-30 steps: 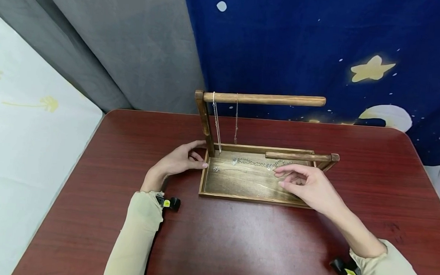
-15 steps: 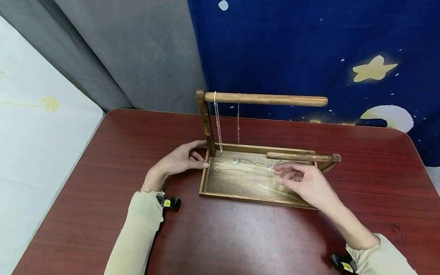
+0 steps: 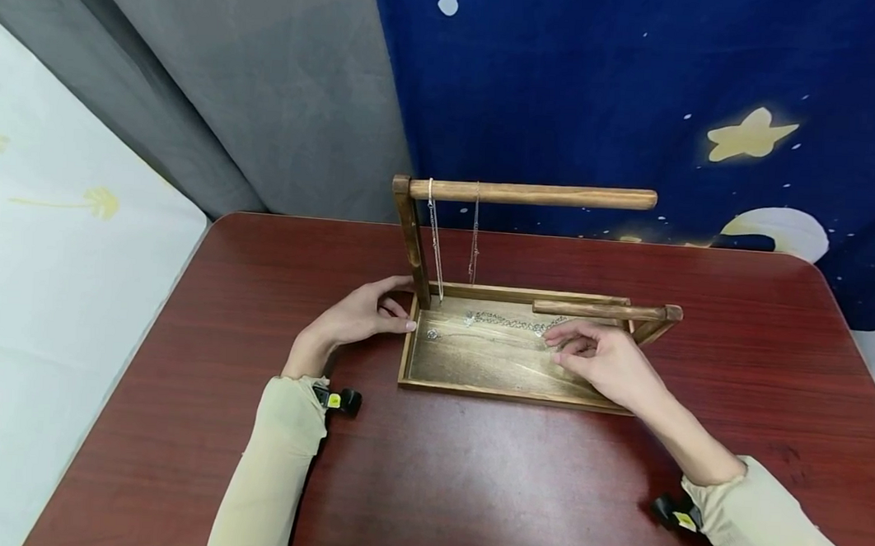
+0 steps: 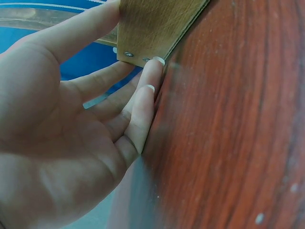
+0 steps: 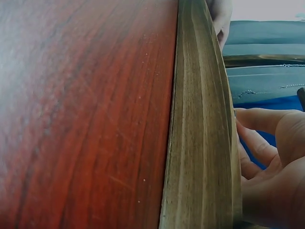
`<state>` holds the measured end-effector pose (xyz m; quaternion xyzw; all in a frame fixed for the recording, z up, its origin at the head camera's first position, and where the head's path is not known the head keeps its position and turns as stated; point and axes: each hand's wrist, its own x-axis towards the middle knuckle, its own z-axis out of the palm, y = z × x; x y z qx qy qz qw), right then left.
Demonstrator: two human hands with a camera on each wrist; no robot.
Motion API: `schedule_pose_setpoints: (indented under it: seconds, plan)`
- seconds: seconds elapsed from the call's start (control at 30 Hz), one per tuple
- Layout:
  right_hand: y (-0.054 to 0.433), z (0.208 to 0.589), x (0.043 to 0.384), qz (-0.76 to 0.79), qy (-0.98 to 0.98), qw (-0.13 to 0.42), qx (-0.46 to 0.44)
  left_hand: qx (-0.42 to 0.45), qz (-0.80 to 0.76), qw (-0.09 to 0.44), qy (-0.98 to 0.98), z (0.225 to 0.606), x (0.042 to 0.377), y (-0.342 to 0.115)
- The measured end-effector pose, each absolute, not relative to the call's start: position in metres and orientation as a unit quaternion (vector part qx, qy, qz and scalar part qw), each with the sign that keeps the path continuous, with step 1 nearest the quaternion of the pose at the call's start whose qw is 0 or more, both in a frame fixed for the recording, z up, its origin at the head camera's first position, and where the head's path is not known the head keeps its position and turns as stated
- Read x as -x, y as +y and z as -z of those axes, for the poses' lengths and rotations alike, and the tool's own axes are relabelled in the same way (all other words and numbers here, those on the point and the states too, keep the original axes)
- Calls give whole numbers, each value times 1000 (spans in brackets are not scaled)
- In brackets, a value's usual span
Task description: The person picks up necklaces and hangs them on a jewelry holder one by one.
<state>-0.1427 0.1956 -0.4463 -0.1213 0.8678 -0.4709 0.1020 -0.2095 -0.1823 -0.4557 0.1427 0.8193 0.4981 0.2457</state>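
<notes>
A person in cream sleeves works with both bare hands at a reddish-brown wood-grain table [image 3: 501, 474]. Between the hands sits a shallow rectangular brown wooden tray [image 3: 476, 389], with a tall brown wooden post [image 3: 412, 255] at its left end carrying a long round wooden bar [image 3: 545, 195] that is free at its right end. A shorter, lower wooden bar [image 3: 591, 310] comes in from the right. Two slim necklaces, one pale [image 3: 435, 248] and one darker and thinner [image 3: 474, 242], hang side by side near the post, apart, which probably keeps them from tangling. The left hand [image 3: 357, 314] is spread, thumb and forefinger apart and touching the tray's left end, seemingly to steady it. In the tray, a chunkier silvery chain [image 3: 509, 321] lies lengthwise towards the back; in front of it runs a very fine silvery chain with a small round pendant [image 3: 432, 334] at its left end, its right end close to the right hand. The right hand [image 3: 611, 360] dips in beneath the lower bar, fingers bent, thumb near the fingertips, as delicate links would call for; I cannot tell whether it has hold of the fine chain. Behind hangs a deep-blue curtain with a yellow star [image 3: 566, 82].
</notes>
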Motion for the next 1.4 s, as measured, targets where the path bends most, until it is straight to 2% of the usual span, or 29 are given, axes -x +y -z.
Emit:
schedule_pose_setpoints:
  seconds: [0.97,1.4]
  plan:
    - [187,459,150,417,899,90,103,-140,-501,251,816,456,210,-183]
    - [186,459,150,379,914,71,127,-137,-500,247,819,456,210,-182]
